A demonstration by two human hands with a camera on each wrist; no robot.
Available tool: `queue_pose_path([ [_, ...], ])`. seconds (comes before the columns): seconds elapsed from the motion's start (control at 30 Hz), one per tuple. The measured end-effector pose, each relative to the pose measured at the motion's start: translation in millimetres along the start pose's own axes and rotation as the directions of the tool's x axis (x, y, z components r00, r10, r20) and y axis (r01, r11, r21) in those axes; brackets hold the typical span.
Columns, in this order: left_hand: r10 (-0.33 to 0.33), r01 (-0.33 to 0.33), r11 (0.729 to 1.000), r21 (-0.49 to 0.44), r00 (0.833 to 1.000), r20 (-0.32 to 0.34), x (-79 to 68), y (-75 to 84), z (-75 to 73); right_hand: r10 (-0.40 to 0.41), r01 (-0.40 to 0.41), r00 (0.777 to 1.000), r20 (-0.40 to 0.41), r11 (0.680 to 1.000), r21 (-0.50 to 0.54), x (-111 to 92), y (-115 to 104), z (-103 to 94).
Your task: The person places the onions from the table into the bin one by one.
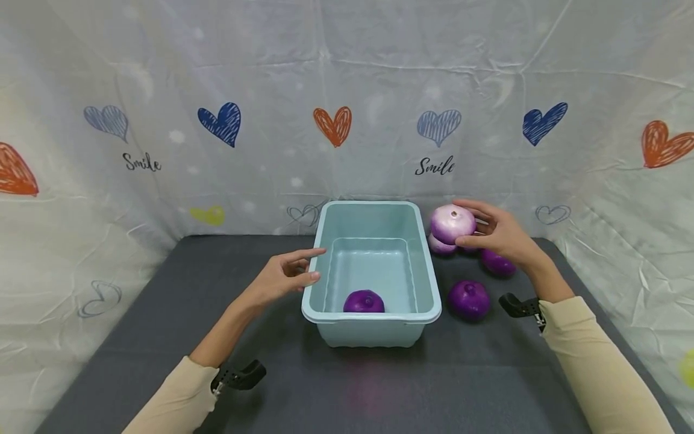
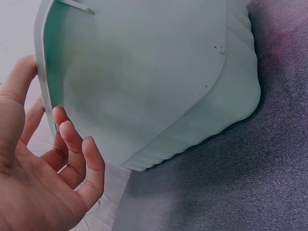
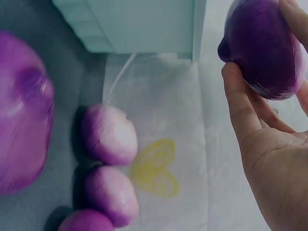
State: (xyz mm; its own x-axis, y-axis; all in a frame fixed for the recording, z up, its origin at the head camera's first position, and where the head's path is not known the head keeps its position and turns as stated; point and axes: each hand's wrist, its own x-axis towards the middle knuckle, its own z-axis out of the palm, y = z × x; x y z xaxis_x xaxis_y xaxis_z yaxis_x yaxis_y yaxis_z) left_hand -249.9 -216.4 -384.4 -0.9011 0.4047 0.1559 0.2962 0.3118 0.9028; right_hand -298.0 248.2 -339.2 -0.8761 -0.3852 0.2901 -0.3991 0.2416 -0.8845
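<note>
A light blue-green plastic tub stands on the dark table, with one purple onion in its near end. At its left side my left hand holds the rim; in the left wrist view, the thumb and index of this hand reach over the edge while the other fingers curl outside. My right hand grips a pale-and-purple onion between thumb and fingers, raised beside the tub's far right corner. The right wrist view shows this onion in the fingers, its purple stem end facing left.
Right of the tub lie more onions: a dark purple one nearest, another purple one behind it, and a pale one partly hidden below the held onion. A white cloth printed with hearts hangs behind the table.
</note>
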Motion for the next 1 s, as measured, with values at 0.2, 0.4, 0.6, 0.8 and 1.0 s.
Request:
queue_pose_path([
  [0.2, 0.005, -0.005, 1.0, 0.002, 1.0, 0.001, 1.5, -0.7, -0.2, -0.029, 0.029, 0.999, 0.026, 0.999, 0.026, 11.8, -6.1, 11.3],
  [0.4, 0.007, -0.007, 1.0, -0.004, 1.0, 0.008, 0.6, -0.3, -0.3, -0.063, 0.06, 0.996, 0.068, 0.997, 0.049, 24.6, -12.9, 24.2],
  [0.6, 0.009, -0.009, 1.0, -0.009, 1.0, 0.01, -0.6, 1.3, -0.5, -0.107, 0.102, 0.987, 0.117, 0.994, 0.047, 36.6, -19.7, 38.9],
  [0.8, 0.016, -0.016, 1.0, -0.005, 1.0, 0.008, 0.0, 0.6, -0.7, -0.112, 0.099, 0.979, 0.17, 0.992, 0.081, 41.6, -22.4, 48.1],
  [1.0, 0.015, -0.015, 1.0, 0.001, 1.0, 0.007, -0.7, -0.8, -0.7, -0.113, 0.093, 0.974, 0.195, 0.989, 0.111, 40.3, -19.0, 49.3],
])
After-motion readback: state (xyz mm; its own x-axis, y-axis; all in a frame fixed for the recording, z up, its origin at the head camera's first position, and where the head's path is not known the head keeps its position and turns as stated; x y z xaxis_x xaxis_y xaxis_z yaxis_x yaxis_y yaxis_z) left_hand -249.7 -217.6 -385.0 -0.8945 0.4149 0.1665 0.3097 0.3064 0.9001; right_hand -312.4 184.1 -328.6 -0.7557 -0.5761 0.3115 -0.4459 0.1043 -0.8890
